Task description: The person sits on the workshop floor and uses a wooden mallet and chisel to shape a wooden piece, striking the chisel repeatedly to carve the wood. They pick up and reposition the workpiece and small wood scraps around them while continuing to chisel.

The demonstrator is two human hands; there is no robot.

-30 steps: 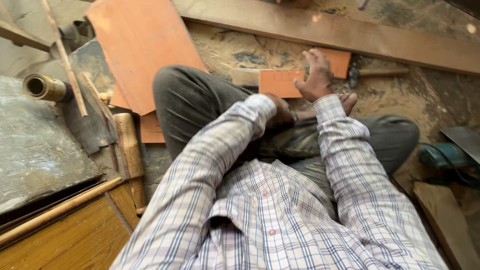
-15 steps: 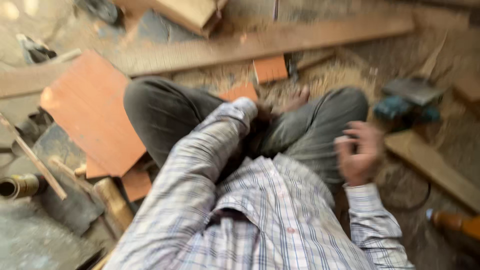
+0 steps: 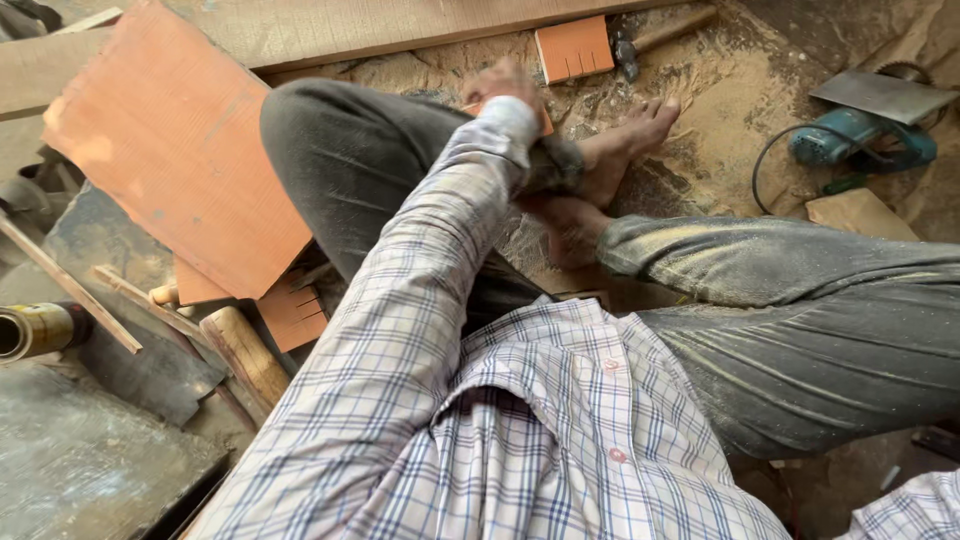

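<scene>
I sit cross-legged on a sawdust-covered floor in grey trousers and a checked shirt. My left arm reaches forward over my left knee. My left hand point(image 3: 497, 80) is blurred, and its fingers rest by a small orange wood piece point(image 3: 545, 122) near my bare feet point(image 3: 610, 150). Whether it grips that piece is unclear. My right hand is out of view; only its sleeve point(image 3: 905, 510) shows at the bottom right corner.
A large orange board point(image 3: 170, 150) leans at the left, over a notched orange piece point(image 3: 295, 312). A slotted orange block point(image 3: 572, 48) and a hammer point(image 3: 640, 40) lie ahead below a long plank point(image 3: 350, 30). A blue power tool point(image 3: 860, 140) lies right; a wooden handle point(image 3: 245, 350) and brass cylinder point(image 3: 30, 330) lie left.
My right hand left the orange piece ahead, swung out to the right and has now dropped out of view. My left hand stays by my knee.
</scene>
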